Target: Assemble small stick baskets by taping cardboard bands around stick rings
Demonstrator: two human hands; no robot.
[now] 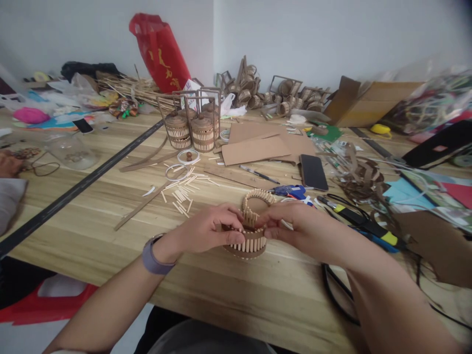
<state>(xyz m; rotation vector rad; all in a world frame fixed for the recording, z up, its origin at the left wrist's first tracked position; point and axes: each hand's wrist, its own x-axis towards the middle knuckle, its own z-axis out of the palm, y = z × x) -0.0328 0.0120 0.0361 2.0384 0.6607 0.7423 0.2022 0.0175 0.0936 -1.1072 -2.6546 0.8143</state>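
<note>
A small round basket (pixel 248 244) of short wooden sticks set between brown cardboard rings stands on the wooden table (pixel 110 216) in front of me. My left hand (pixel 206 228) grips its left side, fingers curled round the rim. My right hand (pixel 295 223) pinches the rim on the right side. Just behind the basket lies a curved strip of sticks (pixel 258 196). A purple band sits on my left wrist.
Loose sticks (pixel 182 189) lie scattered to the far left of the basket. A blue glue gun (pixel 289 191), a phone (pixel 312 172), cardboard sheets (pixel 254 147), finished stick lanterns (pixel 191 130), black-and-yellow tools (pixel 354 219) and cardboard scraps crowd the table. A red bag (pixel 160 51) leans on the wall.
</note>
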